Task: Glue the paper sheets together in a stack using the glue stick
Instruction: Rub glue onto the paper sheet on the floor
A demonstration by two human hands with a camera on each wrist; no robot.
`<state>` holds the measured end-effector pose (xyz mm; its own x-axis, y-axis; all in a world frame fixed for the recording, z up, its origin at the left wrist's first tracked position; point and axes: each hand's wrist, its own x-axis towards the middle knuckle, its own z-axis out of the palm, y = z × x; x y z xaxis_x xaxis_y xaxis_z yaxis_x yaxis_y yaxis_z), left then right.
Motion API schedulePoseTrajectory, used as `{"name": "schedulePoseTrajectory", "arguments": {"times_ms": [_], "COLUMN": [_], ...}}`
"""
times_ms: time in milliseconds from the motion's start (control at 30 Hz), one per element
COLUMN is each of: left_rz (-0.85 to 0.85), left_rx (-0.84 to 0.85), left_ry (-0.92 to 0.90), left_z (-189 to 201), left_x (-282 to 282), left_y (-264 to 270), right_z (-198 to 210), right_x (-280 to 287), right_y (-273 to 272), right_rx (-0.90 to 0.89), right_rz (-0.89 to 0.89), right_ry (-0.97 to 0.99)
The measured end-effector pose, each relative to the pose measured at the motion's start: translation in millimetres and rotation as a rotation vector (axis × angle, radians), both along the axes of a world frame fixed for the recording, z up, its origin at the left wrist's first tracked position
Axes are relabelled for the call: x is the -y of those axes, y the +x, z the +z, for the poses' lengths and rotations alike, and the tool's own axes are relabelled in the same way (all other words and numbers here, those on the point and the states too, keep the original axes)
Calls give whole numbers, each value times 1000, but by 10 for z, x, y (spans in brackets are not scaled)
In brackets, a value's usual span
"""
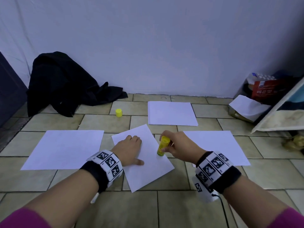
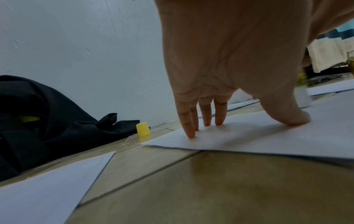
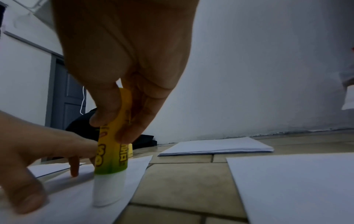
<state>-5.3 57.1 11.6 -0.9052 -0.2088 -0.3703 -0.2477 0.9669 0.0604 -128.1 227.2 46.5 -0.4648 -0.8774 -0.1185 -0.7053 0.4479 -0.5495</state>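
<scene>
Gluing in progress on a tiled floor (image 1: 164, 209). The left hand (image 1: 130, 149) lies on the angled centre sheet (image 1: 148, 175), fingers (image 2: 205, 115) straight and slightly spread, thumb out, pinning the paper flat. The right hand (image 1: 177, 146) is clamped on the yellow glue stick (image 1: 162, 146), thumb and fingers pinching its barrel; the stick stands nearly upright with its white glue end (image 3: 108, 191) pressed against the sheet near its right edge. The yellow cap (image 1: 119, 112) stands apart on the floor beyond the centre sheet, near a heap of black cloth (image 1: 65, 86).

3 further lots of paper lie around the work: a left sheet (image 1: 64, 148), a right sheet (image 1: 218, 145), and a far pile (image 1: 171, 113), which the right wrist view shows to be several sheets thick. Whether the left and right lots are single sheets cannot be told from these views.

Progress, as judged: early. The stick is uncapped and glue is going onto the centre sheet, but no glue trace is discernible and no sheet visibly lies on another there. Still to do: finish coating, lay and press each remaining sheet, recap.
</scene>
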Motion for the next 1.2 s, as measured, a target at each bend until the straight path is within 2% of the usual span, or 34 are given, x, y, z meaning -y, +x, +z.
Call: {"name": "schedulePoseTrajectory", "arguments": {"times_ms": [300,400,500,600,700,800,1033,1200], "left_rz": [-115,-105,-77,-56,-131,-204,-163,-154], "left_rx": [84,81,64,19,-61,-31,-39,-21], "left_ry": [41,7,-58,-123,-58,-9,-73,-17], "left_z": [68,103,108,100,67,29,35,-41], "left_x": [149,123,68,15,-9,-23,-18,-20], "left_y": [52,41,38,54,70,62,-21,-51], "right_z": [107,157,201,195,153,103,19,-32], "right_x": [-283,-286,-264,-205,-122,-4,296,531], "right_y": [-119,-256,-366,-415,-442,-465,-500,-458], "right_rx": [45,161,190,224,215,200,108,65], "right_rz": [97,-32,-183,-242,-289,-333,-368,-355], "right_ry": [29,-132,-256,-316,-340,-341,-304,-259]}}
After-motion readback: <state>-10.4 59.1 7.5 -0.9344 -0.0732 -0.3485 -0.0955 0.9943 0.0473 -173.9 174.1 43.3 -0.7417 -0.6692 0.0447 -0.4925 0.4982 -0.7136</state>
